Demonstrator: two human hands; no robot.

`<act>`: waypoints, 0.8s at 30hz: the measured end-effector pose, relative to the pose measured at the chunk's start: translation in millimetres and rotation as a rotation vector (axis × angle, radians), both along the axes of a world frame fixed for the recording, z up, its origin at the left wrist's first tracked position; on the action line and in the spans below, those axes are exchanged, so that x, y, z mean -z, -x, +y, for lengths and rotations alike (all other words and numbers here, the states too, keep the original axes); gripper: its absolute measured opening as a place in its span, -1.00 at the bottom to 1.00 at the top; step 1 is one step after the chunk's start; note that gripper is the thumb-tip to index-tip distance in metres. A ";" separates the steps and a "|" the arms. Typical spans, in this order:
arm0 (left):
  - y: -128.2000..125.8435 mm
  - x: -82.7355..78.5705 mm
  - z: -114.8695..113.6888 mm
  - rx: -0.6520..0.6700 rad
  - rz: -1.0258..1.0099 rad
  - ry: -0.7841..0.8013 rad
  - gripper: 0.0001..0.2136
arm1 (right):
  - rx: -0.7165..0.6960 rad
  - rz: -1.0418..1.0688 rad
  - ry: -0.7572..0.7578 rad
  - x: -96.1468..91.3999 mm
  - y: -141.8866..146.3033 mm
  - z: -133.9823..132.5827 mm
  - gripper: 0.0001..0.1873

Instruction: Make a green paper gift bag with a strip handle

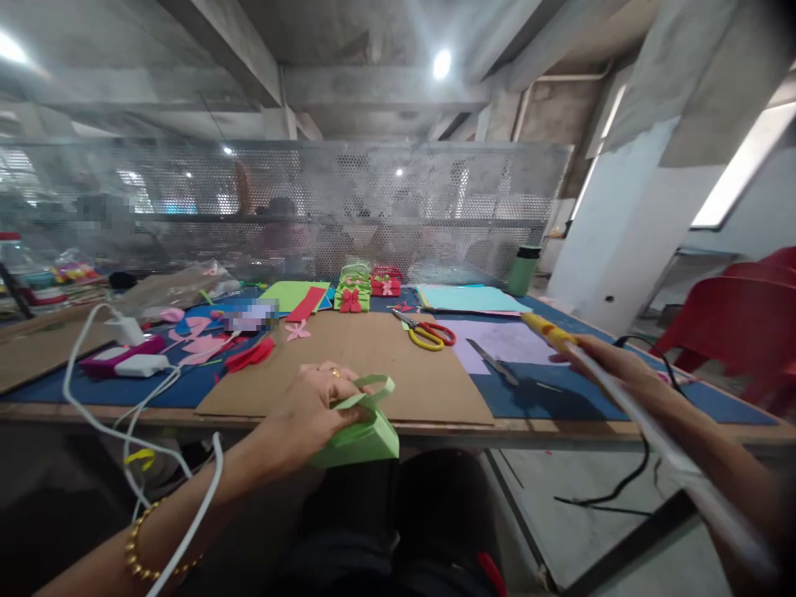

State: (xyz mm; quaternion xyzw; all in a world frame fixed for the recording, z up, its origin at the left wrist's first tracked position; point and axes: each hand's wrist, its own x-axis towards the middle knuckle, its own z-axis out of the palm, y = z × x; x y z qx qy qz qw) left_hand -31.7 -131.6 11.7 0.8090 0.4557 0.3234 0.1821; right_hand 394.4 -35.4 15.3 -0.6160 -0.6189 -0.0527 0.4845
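Observation:
My left hand [320,402] is closed on a small light green paper basket [364,444] with a looped strip handle, held at the table's front edge above my lap. My fingers cover part of it. My right hand [597,356] grips a yellow glue gun [547,332], raised over the right side of the table. A long whitish glue stick [640,419] trails from its back towards the lower right. Below it lie a knife [492,362] and a sheet of lilac paper [503,342]. Scissors [429,333] with red and yellow handles rest on the brown cardboard [348,356].
Finished green [352,290] and red paper baskets [386,283] stand at the back, beside stacked blue paper [469,298] and a green bottle [526,269]. Paper petals [202,342], white cables [84,356] and a purple power bank [121,358] crowd the left. Red chairs [727,315] stand right.

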 end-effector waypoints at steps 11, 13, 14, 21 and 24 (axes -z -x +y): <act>0.7 6.0 7.9 0.040 -0.042 0.011 -0.72 | -0.751 0.559 0.390 51.0 63.2 -125.7 -0.54; 0.8 5.9 6.1 0.052 -0.055 0.008 -0.73 | -0.736 0.469 0.432 53.2 76.3 -130.3 -0.52; 0.7 5.9 4.9 0.055 -0.063 0.006 -0.73 | -0.744 0.431 0.438 52.9 82.6 -130.8 -0.51; 0.0 3.9 -3.3 0.075 -0.072 0.016 -0.74 | -0.802 0.261 0.459 54.5 102.2 -122.0 -0.53; -1.8 2.7 -4.7 0.104 -0.108 -0.002 -0.68 | -0.837 0.227 0.453 54.9 101.1 -121.6 -0.55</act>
